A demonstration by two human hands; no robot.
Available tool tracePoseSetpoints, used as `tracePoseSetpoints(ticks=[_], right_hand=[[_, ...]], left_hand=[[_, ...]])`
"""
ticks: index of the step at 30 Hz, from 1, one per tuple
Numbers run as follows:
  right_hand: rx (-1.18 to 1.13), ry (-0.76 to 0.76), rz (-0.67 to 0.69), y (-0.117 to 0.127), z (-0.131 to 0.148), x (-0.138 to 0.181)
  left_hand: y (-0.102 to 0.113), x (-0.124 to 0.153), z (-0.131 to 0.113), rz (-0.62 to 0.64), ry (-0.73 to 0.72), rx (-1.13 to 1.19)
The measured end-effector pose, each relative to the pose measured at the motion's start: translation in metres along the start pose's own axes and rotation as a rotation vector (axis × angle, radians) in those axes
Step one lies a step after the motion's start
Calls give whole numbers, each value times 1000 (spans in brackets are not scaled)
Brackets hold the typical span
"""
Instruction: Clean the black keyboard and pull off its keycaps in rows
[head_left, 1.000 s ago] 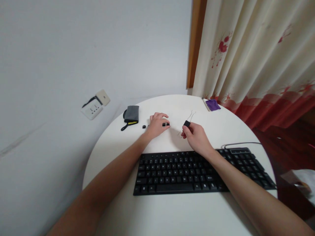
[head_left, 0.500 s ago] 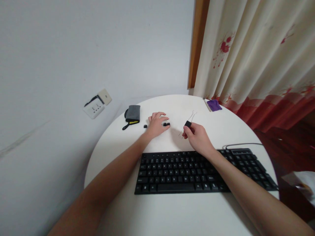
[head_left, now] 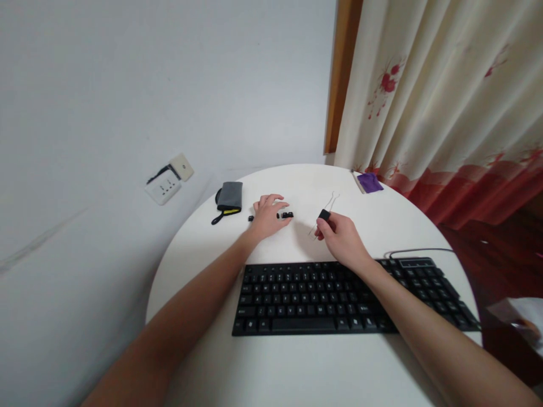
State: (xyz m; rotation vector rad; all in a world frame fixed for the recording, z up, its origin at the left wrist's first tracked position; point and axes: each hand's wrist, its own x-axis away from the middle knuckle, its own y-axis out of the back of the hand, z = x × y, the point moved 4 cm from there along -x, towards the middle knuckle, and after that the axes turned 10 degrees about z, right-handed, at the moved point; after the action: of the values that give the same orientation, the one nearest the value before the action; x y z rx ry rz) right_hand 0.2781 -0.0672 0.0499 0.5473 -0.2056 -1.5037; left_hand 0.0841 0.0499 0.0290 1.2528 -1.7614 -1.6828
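Observation:
My left hand (head_left: 268,218) rests on the white round table (head_left: 203,237), its thumb and fingers spread apart. Small black keycaps (head_left: 287,215) lie between its thumb and fingertips, with one more black piece partly showing by the palm. Another keycap (head_left: 250,218) sits just left of that hand. My right hand (head_left: 339,233) is closed on the black grip of a wire keycap puller (head_left: 324,215), whose wire loops stick out at both ends above the table. Below both hands lies a black keyboard (head_left: 305,299), partly covered by my right forearm.
A grey folded pouch (head_left: 230,196) with a black loop lies at the back left. At the back right are a purple cloth (head_left: 369,182) and a thin stick-like tool beside it. A cable (head_left: 419,249) runs behind the keyboard. The wall borders the table's left side.
My left hand has shifted slightly left, and one more black piece shows between its thumb and fingers. The right hand stays in place with the keycap puller.

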Motion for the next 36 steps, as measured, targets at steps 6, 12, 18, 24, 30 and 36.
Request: tracePoseSetpoints(ticks=[6,12,18,24,30,36], right_hand=[[-2,9,6,0,-1,0],[1,0,12,0,2,1],[10,5,18,-1,2,1],[16,-10,23,-1,1,1],[19,-1,24,0,1,1],[48,31,-8,7,5,0]], left_hand=[[5,5,8,28,25,-17],[4,4,6,35,11,-11],[1,3,7,35,0,-9],[1,2,8,60,29,2],[2,3,7,39,19,21],[27,3,13,-240,77,130]])
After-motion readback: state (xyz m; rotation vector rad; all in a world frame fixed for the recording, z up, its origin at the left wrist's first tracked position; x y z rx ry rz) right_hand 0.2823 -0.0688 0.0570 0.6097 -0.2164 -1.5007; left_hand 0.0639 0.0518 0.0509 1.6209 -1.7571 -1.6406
